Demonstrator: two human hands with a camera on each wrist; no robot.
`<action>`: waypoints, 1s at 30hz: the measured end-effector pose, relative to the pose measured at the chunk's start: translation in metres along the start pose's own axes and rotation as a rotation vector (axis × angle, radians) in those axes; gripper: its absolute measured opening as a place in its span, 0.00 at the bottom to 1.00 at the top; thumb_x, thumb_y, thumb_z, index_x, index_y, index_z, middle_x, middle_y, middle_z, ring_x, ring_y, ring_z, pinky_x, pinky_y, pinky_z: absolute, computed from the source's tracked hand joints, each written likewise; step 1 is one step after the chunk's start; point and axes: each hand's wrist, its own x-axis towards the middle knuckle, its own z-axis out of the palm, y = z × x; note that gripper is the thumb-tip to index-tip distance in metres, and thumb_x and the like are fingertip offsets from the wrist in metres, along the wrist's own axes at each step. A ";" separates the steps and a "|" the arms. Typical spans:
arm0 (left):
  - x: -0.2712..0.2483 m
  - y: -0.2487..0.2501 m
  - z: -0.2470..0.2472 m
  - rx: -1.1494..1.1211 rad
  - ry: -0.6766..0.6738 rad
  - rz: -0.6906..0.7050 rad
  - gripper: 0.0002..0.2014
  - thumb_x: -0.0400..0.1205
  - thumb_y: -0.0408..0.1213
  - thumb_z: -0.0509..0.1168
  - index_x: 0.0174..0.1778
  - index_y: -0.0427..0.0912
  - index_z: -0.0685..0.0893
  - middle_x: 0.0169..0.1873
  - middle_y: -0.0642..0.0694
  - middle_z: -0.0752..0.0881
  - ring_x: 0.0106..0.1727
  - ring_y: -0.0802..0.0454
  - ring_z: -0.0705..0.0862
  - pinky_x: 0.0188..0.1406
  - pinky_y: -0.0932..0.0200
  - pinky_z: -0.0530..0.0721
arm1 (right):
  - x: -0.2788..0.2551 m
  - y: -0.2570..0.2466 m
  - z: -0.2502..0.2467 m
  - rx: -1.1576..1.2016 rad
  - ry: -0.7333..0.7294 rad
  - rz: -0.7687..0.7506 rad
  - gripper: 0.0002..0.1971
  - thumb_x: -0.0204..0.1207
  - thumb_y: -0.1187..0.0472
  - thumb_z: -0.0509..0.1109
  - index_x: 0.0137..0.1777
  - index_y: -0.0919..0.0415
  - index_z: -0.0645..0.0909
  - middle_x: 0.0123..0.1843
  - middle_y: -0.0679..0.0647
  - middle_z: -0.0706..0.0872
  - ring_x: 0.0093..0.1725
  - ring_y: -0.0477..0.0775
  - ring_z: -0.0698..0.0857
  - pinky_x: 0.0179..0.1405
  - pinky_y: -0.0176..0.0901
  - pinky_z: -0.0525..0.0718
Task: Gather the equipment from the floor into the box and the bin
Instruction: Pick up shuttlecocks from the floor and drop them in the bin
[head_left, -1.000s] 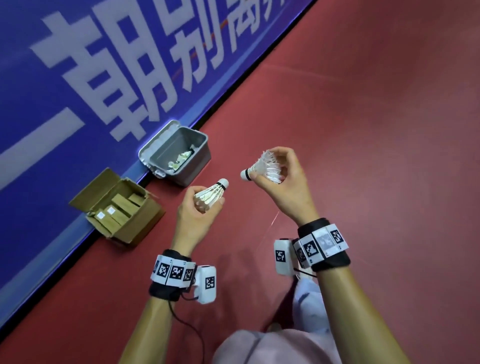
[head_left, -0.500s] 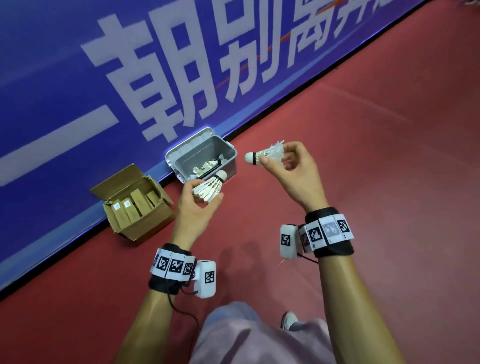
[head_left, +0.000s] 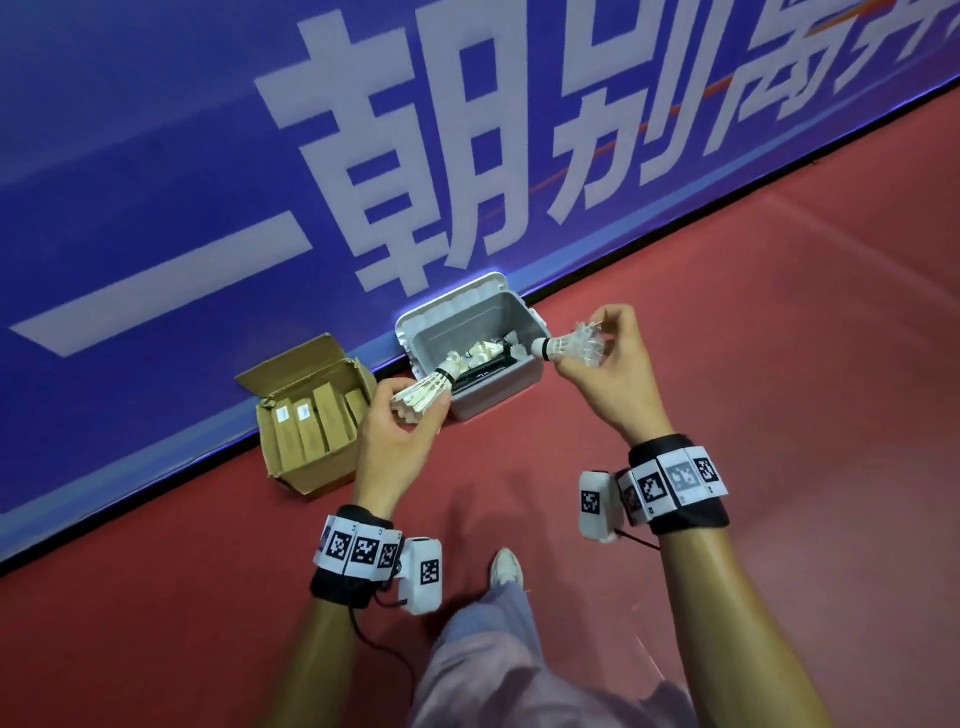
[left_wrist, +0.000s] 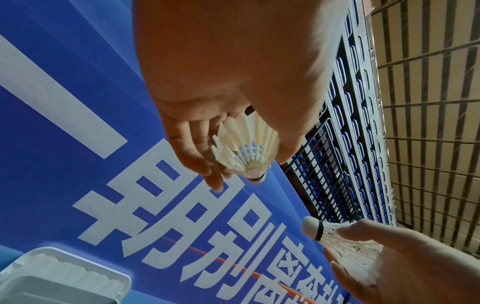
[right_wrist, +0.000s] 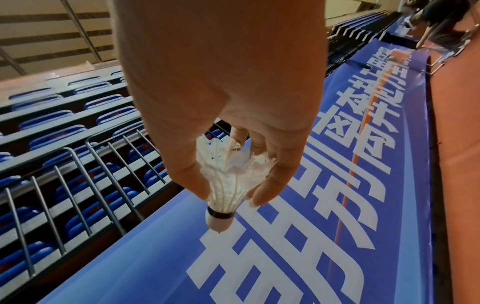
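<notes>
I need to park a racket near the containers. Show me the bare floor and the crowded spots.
Bare red floor lies right of the bin, and more lies in front of the box. It is crowded over the bin, where both hands hold shuttlecocks.

A: We've brought both hands in toward the grey bin (head_left: 488, 395) since a second ago. Left hand (head_left: 400, 441) sat short of it with its shuttlecock (head_left: 426, 397); now the cork tip is over the bin's near rim

B: Same on the right. Right hand (head_left: 613, 369) moved from well beside the bin to its right corner, and the cork of its shuttlecock (head_left: 569, 347) now points over the rim. We've also stepped closer: a shoe (head_left: 506, 567) has come into head view
</notes>
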 end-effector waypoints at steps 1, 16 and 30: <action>0.024 -0.002 -0.003 0.005 0.003 -0.004 0.19 0.74 0.65 0.75 0.51 0.59 0.81 0.40 0.44 0.90 0.42 0.42 0.89 0.49 0.34 0.89 | 0.020 -0.003 0.012 -0.003 -0.021 0.006 0.24 0.70 0.57 0.83 0.57 0.52 0.71 0.48 0.41 0.82 0.45 0.40 0.81 0.53 0.55 0.85; 0.305 0.005 0.057 0.102 -0.070 -0.098 0.24 0.72 0.50 0.84 0.58 0.50 0.81 0.49 0.54 0.92 0.49 0.58 0.91 0.53 0.51 0.91 | 0.281 0.050 0.068 -0.161 -0.051 0.182 0.27 0.72 0.33 0.78 0.63 0.46 0.77 0.53 0.47 0.89 0.49 0.46 0.88 0.50 0.44 0.87; 0.494 -0.060 0.166 0.396 -0.127 -0.468 0.30 0.77 0.78 0.59 0.49 0.52 0.78 0.42 0.51 0.86 0.50 0.44 0.86 0.50 0.49 0.82 | 0.562 0.166 0.092 -0.181 -0.170 0.503 0.19 0.77 0.46 0.79 0.55 0.59 0.80 0.48 0.60 0.91 0.40 0.56 0.86 0.45 0.53 0.85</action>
